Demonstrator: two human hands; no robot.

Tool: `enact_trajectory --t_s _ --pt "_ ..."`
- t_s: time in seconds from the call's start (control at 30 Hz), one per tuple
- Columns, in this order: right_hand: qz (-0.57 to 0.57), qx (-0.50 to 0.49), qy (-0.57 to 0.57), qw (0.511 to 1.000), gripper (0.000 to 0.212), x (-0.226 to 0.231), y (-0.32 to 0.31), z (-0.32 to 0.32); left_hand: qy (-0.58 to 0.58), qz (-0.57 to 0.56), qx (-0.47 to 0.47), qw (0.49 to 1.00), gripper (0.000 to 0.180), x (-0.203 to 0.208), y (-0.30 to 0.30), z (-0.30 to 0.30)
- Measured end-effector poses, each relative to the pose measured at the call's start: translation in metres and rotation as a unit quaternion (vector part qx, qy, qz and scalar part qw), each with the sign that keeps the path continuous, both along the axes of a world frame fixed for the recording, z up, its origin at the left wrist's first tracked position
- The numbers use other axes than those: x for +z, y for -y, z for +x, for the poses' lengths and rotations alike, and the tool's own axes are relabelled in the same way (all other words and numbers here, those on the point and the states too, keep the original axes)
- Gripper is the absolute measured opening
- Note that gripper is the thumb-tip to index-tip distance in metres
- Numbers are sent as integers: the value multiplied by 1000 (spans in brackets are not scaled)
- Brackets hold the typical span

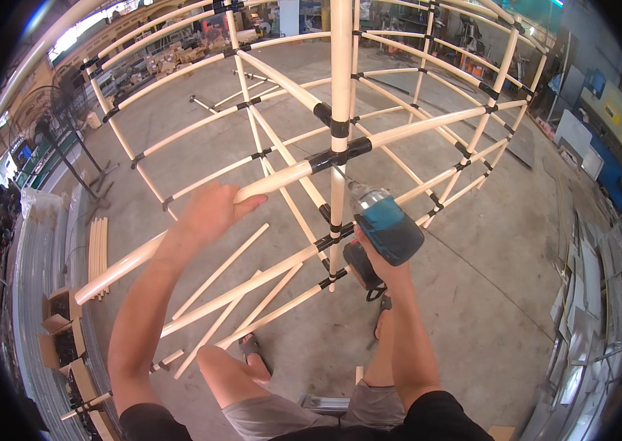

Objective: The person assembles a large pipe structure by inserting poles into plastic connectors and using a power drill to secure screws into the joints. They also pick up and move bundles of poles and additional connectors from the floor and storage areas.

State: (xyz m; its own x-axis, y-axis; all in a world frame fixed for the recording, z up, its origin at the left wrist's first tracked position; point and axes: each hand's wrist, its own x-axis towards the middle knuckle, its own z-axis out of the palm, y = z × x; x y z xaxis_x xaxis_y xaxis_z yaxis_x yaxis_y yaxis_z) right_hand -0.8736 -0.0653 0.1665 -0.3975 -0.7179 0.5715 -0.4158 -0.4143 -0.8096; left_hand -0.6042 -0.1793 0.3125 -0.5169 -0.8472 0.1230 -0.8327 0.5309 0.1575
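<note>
My left hand (pixel 211 209) is wrapped round a cream-coloured pipe (pixel 281 178) that runs from the lower left up to a black joint (pixel 325 159). That joint clasps an upright cream pipe (pixel 341 66) in front of me. In my right hand (pixel 384 261) is a teal and black cordless drill (pixel 388 224), gripped by its handle. Its bit points up and left and reaches the joint, or very close to it; actual contact I cannot tell. Below, another black joint (pixel 334 237) links lower pipes to the same upright.
The pipe frame (pixel 428 55) spreads ahead and to both sides. Loose pipes (pixel 223 272) lie on the floor at left, near open cardboard boxes (pixel 65 334) of black parts. A standing fan (pixel 54 121) is at far left. Metal sheets and scraps (pixel 583 323) line the right side.
</note>
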Motion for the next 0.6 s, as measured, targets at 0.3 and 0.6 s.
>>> enact_trajectory --t_s 0.3,0.6 --pt "47 31 35 998 17 13 0 2 -28 -72 11 997 48 5 -9 8" --pt "-65 -88 -346 932 15 5 4 -28 -267 243 -50 931 21 -164 -102 -32"
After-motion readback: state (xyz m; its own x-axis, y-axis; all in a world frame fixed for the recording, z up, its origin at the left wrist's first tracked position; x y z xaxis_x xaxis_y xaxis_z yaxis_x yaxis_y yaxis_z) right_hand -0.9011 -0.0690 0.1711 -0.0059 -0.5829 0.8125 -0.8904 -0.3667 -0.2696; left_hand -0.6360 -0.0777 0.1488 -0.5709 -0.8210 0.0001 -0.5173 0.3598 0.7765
